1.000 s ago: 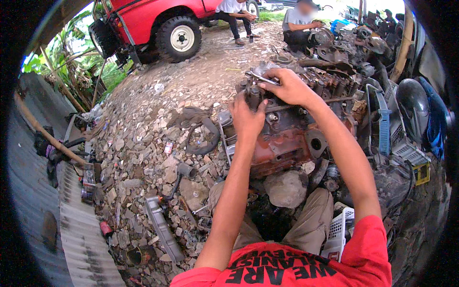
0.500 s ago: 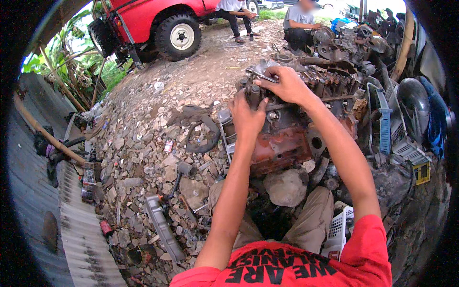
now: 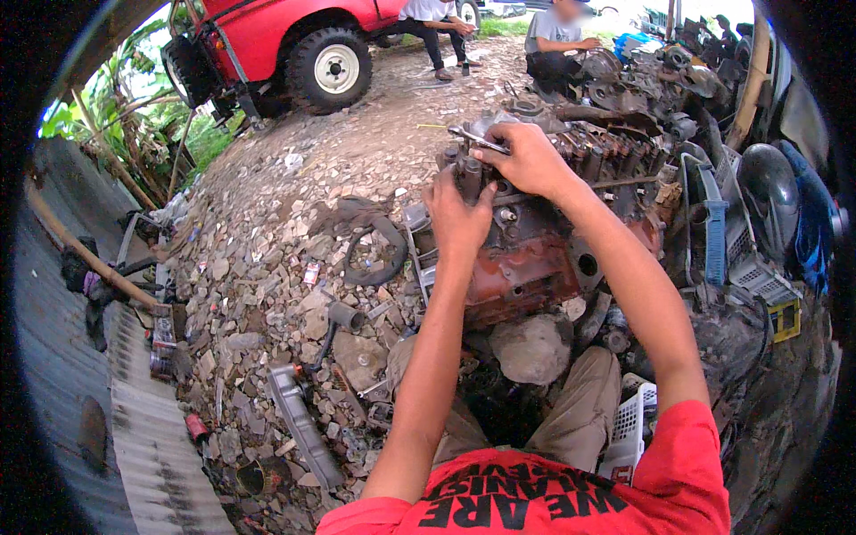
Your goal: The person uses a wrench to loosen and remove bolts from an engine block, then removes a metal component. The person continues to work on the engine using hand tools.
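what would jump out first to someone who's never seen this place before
Probably the bright red vehicle at the upper left, on stony ground. Nearer, the eye would likely land on the rust-red engine block just right of centre, where the right grip holds a shiny metal tool above its near-left end and the left grip rests at a dark upright cylinder.
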`<action>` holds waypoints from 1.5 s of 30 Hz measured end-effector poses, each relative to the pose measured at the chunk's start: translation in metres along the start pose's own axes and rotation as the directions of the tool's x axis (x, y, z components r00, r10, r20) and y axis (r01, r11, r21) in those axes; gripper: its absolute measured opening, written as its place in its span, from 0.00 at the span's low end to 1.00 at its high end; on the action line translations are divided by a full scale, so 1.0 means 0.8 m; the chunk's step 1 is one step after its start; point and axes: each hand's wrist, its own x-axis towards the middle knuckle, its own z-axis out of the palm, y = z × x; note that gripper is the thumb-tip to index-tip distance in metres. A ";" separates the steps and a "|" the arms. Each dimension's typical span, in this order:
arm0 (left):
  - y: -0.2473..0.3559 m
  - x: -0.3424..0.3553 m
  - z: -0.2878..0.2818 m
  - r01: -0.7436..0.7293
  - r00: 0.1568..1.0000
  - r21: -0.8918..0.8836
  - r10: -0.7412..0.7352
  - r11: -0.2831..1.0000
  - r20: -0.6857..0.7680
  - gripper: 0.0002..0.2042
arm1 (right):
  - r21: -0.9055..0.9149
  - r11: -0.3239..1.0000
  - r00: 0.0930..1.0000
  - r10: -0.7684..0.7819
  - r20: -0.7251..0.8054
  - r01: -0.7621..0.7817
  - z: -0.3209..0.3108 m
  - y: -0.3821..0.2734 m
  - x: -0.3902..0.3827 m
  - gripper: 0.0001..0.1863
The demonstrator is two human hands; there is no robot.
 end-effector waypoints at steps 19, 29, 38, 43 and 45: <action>-0.001 -0.001 0.000 -0.034 0.999 -0.011 0.034 0.999 -0.013 0.32 | 0.132 0.990 0.999 -0.046 0.003 0.045 -0.004 0.016 0.003 0.21; -0.003 0.000 0.003 -0.041 0.999 0.002 0.041 0.999 -0.027 0.33 | -0.019 1.000 1.000 0.003 0.022 -0.002 -0.003 0.005 0.002 0.24; -0.002 -0.003 0.006 -0.033 0.999 0.007 0.034 0.999 -0.032 0.33 | 0.093 0.994 0.988 -0.035 -0.153 0.050 0.000 0.023 -0.007 0.20; -0.004 -0.001 0.002 -0.032 0.999 0.015 0.033 0.999 -0.020 0.34 | -0.013 0.994 0.985 0.107 0.134 -0.106 -0.012 0.005 0.006 0.20; -0.003 0.001 0.002 -0.031 0.999 0.009 0.031 0.999 -0.009 0.34 | -0.078 0.985 0.975 0.163 0.151 -0.153 -0.015 -0.004 0.009 0.20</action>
